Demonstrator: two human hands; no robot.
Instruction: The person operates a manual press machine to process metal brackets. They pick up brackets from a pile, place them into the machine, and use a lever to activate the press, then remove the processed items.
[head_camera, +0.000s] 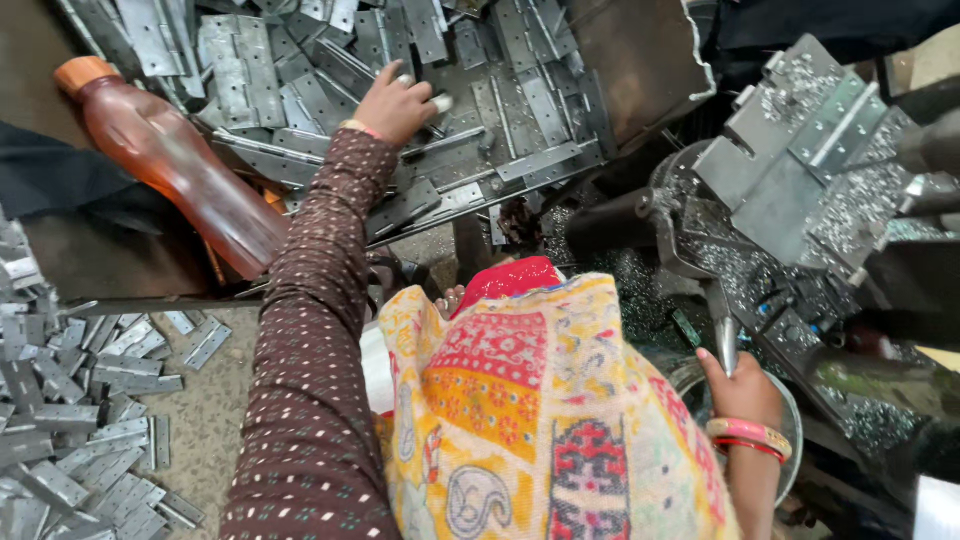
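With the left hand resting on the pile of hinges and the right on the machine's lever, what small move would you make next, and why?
Probably close the left hand on one metal hinge and lift it clear. That hand lies open on the heap of hinges with nothing gripped, while the right hand already holds the lever by the machine.

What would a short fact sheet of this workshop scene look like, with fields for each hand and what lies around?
Left hand: left hand reaches into the pile of grey metal hinges, fingers spread on them
Right hand: right hand grips the metal lever of a machine
Machine: a hinge lies on its block, metal shavings scattered around
Bottle: orange plastic bottle lies tilted left of the arm
Floor: more hinges heaped at lower left
Lap: patterned yellow cloth
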